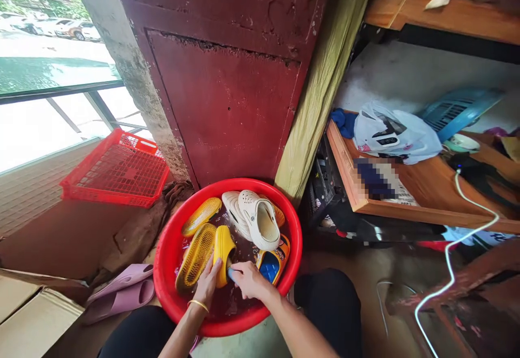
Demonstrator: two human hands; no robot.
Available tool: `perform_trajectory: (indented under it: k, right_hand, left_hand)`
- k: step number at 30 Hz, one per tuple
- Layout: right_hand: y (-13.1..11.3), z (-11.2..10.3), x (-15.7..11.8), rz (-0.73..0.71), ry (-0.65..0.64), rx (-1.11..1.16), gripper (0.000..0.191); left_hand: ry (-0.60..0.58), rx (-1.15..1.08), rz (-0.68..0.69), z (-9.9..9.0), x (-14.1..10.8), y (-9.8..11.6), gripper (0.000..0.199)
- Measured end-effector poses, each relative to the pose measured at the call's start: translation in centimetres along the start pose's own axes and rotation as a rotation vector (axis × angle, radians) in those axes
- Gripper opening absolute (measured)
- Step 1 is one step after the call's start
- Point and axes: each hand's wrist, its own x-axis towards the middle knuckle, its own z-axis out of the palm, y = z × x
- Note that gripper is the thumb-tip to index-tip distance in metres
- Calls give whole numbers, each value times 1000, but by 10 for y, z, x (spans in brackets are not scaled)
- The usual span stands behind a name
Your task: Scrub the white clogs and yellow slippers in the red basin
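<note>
A red basin point(162, 271) holds water and several shoes. My left hand point(208, 282) grips a yellow slipper point(222, 247) near the basin's middle, fingers wrapped on its left side. My right hand point(248, 279) is closed round a light blue handle point(232, 273), whose far end is hidden at the slipper's opening. Left of it lies a yellow sole point(197, 255), with another yellow slipper point(202, 216) above. White clogs point(258, 218) rest at the back of the basin. An orange and blue slipper point(276, 260) sits at the right, beyond my right hand.
Pink slippers point(125, 295) lie left of the basin, below a red crate point(117, 168). Behind stands a dark red door point(227, 98). At the right, a wooden shelf point(430, 184) bears a white plastic bag point(396, 133) and a blue basket point(459, 111); a white cable point(449, 260) hangs down.
</note>
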Motion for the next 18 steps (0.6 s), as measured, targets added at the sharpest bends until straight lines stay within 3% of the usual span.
perform_trajectory:
  k: [3, 6, 13, 18]
  right_hand:
    - [5, -21, -15, 56, -152, -25, 28]
    - [9, -45, -39, 78, -280, -90, 30]
    - [17, -90, -86, 63, -285, -92, 29]
    - [47, -115, -104, 127, -209, 51, 44]
  left_hand:
    - [1, -98, -100, -2, -5, 4, 45]
    - [40, -75, -87, -4, -7, 6, 44]
    - [8, -91, -3, -5, -8, 5, 82]
    - [16, -44, 164, -6, -18, 19, 87]
